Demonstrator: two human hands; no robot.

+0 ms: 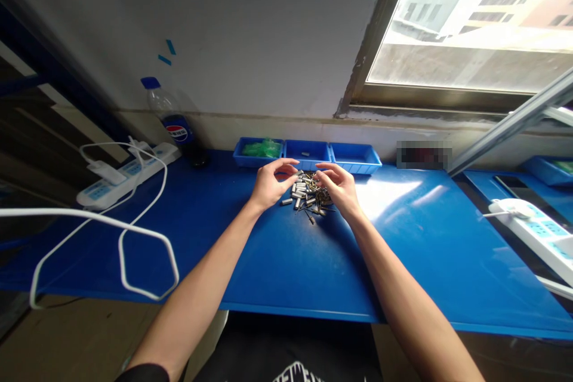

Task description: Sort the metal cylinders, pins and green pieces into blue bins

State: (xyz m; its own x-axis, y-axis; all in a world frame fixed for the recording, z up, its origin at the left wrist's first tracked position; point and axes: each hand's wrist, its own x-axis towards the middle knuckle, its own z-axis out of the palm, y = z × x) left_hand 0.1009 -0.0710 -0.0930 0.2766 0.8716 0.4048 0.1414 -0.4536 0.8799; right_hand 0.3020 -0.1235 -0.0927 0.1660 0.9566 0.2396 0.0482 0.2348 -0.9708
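Note:
A pile of small metal parts [304, 192] lies on the blue table, with silvery cylinders mostly on its left and thin, brass-coloured pieces on its right. Their exact kind is too small to tell. At the left edge of the pile is my left hand [270, 184], its thumb and fingers curved and apart, the thumb tip close to the parts. Opposite it, my right hand [339, 186] hovers over the right edge, fingers bent and spread apart. I see nothing held in either hand. Part of the pile is hidden behind the right hand.
Behind the pile stand three joined blue bins: the left bin [239, 161] holds green plastic, the middle bin [308, 163] a small piece. A cola bottle [176, 125], white power strip [101, 194] and looping white cable [170, 250] are left. Another power strip [541, 230] is right.

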